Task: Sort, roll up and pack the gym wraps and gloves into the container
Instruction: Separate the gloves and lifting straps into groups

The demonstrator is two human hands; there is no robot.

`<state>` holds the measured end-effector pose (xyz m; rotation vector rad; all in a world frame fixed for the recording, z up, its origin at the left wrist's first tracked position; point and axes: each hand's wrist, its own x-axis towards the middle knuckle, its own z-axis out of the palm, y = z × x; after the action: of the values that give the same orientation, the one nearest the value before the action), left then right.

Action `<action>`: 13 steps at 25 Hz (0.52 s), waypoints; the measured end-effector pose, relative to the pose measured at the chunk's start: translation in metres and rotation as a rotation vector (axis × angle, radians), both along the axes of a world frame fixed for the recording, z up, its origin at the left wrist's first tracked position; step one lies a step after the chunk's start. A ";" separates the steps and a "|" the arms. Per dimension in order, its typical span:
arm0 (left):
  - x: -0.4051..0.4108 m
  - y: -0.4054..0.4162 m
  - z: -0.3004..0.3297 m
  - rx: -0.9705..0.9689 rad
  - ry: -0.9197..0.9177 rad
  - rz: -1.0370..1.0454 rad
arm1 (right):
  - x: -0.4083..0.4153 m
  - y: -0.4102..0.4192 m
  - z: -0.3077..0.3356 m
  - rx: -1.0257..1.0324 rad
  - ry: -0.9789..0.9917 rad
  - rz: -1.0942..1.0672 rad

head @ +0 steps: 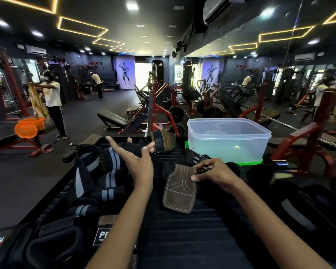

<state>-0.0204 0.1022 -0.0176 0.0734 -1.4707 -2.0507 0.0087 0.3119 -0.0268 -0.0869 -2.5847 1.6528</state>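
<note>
A clear plastic container [229, 138] stands on its green lid [250, 163] at the far right of the black mat. A brown leather grip pad [179, 189] lies in the middle; my right hand [211, 171] pinches its upper right end, where a black strap is attached. My left hand [138, 158] hovers open, fingers spread, above a black glove [131, 148]. A second brown grip [163, 140] lies beyond it. Black wraps with grey stripes [97, 171] are piled on the left.
More black wraps and belts [299, 206] lie on the right and near left [52, 243] of the mat [182, 239]. Red gym machines and benches stand beyond. A person stands far left by an orange basket [30, 126]. A mirror wall runs along the right.
</note>
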 end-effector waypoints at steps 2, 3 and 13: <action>-0.004 -0.011 0.004 0.053 0.028 0.052 | 0.001 0.003 0.003 0.137 0.040 -0.106; 0.000 -0.011 0.007 0.073 0.027 0.033 | 0.002 0.006 0.002 0.128 0.042 -0.126; 0.023 0.002 0.001 -1.112 0.080 -0.098 | 0.006 -0.013 -0.008 0.029 -0.037 0.125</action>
<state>0.0027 0.1045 -0.0169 -0.5201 -2.3559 -1.0267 0.0144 0.2987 -0.0348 0.0473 -2.6915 1.6678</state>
